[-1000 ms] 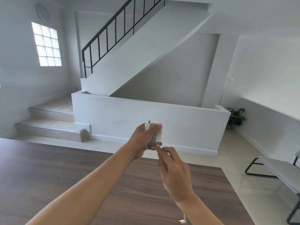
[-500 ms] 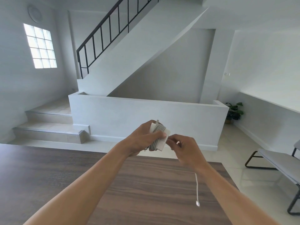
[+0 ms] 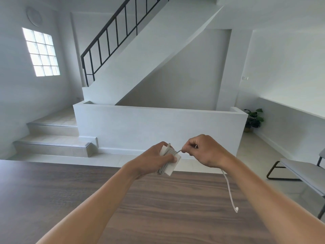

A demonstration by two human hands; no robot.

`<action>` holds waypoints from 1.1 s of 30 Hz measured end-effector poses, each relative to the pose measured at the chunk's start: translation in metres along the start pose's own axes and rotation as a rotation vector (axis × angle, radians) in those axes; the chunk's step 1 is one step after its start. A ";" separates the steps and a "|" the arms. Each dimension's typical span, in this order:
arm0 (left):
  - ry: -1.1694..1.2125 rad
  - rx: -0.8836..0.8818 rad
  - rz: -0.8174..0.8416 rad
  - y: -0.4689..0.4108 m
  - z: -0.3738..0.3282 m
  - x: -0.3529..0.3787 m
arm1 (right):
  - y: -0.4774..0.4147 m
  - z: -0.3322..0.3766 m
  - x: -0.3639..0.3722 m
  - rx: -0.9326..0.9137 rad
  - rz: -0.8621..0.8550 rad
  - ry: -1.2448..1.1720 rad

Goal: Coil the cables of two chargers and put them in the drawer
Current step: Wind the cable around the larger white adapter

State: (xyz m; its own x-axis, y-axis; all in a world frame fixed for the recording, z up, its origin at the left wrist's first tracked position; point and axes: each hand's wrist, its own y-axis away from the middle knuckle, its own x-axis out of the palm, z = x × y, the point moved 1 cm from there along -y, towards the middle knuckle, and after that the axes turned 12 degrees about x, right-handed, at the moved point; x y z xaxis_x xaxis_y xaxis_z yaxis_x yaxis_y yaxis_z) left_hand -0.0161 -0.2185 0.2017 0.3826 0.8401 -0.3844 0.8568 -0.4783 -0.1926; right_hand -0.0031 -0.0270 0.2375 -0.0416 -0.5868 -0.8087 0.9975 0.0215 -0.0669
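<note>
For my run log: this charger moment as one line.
step: coiling | left hand: holds charger, cable wrapped round | right hand: pinches cable, loose end dangling

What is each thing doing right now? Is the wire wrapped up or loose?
charger, held up in the air by the left hand.
cable, mostly wound round the charger, its tail hanging loose.
plug end, dangling free.
left hand, gripping the charger and the coils.
right hand, pinching the cable beside the charger.
</note>
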 end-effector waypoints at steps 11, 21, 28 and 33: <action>0.338 0.007 -0.200 -0.010 -0.004 0.001 | 0.032 0.022 0.048 -0.228 -0.416 -0.003; 0.391 0.002 -0.222 -0.009 -0.011 -0.001 | 0.046 0.013 0.082 -0.291 -0.528 0.019; 0.436 0.017 -0.283 -0.011 -0.013 0.002 | 0.051 -0.008 0.098 -0.401 -0.604 -0.099; 0.475 -0.017 -0.309 -0.014 -0.012 -0.001 | 0.049 -0.017 0.106 -0.454 -0.620 -0.106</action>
State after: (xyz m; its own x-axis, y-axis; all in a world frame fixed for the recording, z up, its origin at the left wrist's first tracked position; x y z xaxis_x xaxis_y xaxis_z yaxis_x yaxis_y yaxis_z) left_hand -0.0247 -0.2100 0.2155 0.2228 0.9653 0.1365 0.9577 -0.1906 -0.2157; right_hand 0.0405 -0.0745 0.1388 -0.5557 -0.6742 -0.4865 0.6719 -0.0195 -0.7404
